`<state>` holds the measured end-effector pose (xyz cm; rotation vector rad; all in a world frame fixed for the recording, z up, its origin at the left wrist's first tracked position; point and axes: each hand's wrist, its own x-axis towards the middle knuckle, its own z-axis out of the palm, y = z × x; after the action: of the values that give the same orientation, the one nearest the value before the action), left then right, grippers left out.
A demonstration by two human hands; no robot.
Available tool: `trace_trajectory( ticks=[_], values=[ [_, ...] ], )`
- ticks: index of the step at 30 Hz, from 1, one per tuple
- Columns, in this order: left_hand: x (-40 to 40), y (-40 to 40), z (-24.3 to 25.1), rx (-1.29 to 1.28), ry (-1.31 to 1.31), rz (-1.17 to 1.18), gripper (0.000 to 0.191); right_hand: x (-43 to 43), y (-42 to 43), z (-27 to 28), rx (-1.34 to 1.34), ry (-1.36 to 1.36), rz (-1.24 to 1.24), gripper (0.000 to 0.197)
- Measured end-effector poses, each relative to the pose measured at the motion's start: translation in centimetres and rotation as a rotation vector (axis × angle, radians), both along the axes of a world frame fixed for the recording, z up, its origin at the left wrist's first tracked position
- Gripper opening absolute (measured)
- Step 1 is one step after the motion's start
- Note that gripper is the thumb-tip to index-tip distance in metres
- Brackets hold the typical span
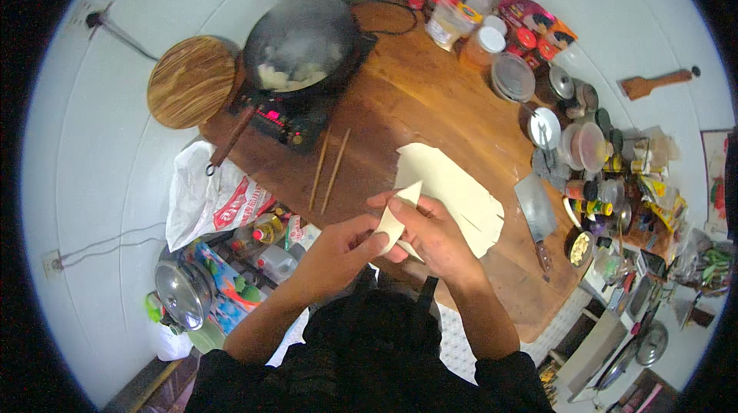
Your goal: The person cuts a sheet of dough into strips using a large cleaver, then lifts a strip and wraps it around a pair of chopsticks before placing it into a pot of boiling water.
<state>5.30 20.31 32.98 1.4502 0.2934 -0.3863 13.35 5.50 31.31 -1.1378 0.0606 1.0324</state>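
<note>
Between my two hands is a pale piece of dough (394, 223), held above the near edge of the wooden table (380, 107). My left hand (351, 246) pinches its lower left part between thumb and fingers. The upper right part is gripped by my right hand (429, 231), with the thumb on top. A flat sheet of dough (452, 191) with cuts in it lies on the table just beyond my right hand. Up and to the left, a steaming black wok (300, 47) holds pale pieces in liquid, on an induction cooker (279, 122) with lit red digits.
Two wooden chopsticks (329, 174) lie left of the dough sheet. A cleaver (535, 208) rests to its right, near a small bowl of chopped pieces (580, 249). Jars, bottles and containers line the far right edge. A round wooden lid (191, 81) stands left of the wok.
</note>
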Motion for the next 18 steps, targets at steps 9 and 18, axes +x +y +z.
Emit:
trace_trajectory(
  ticks=[9,18],
  values=[
    [-5.2,6.9,1.1,0.046,-0.177,0.265,0.023,-0.8,8.5,6.9,-0.226,-1.09,0.401,0.016],
    [-5.5,10.8,-3.7,0.019,-0.23,0.36,0.023,0.5,13.8,3.5,-0.377,-0.93,0.808,0.015]
  ],
)
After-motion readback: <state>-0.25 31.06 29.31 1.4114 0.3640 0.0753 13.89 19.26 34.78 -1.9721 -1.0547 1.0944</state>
